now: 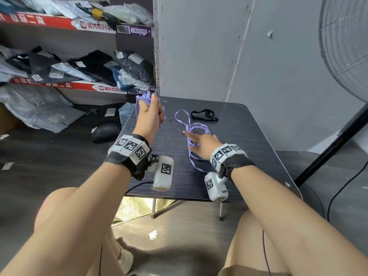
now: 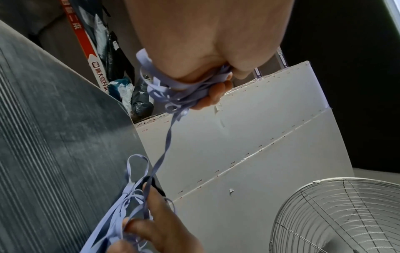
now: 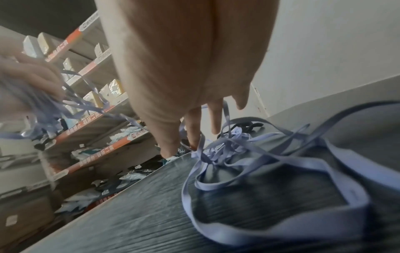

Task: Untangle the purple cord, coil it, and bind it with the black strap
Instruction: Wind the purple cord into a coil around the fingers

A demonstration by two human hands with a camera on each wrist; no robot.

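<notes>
My left hand (image 1: pixel 150 112) is raised over the table's far left corner and grips a bundle of purple cord (image 1: pixel 146 99) loops; in the left wrist view those loops (image 2: pixel 173 89) are wrapped round the fist. A single strand (image 2: pixel 166 142) runs from there down to my right hand (image 2: pixel 160 226). My right hand (image 1: pixel 200 142) lies over the loose purple tangle (image 1: pixel 197 129) on the dark table (image 1: pixel 249 166); its fingers (image 3: pixel 194 131) are straight, with strands running between them. The black strap (image 1: pixel 204 114) lies just beyond the tangle, near the far edge.
Shelves (image 1: pixel 79 84) of bagged clothes stand at the left, with more parcels (image 1: pixel 39 116) on the floor. A large wire-guard fan (image 1: pixel 346 46) and its black pole (image 1: pixel 328 150) stand at the right. A white wall panel (image 1: pixel 219 46) rises behind the table.
</notes>
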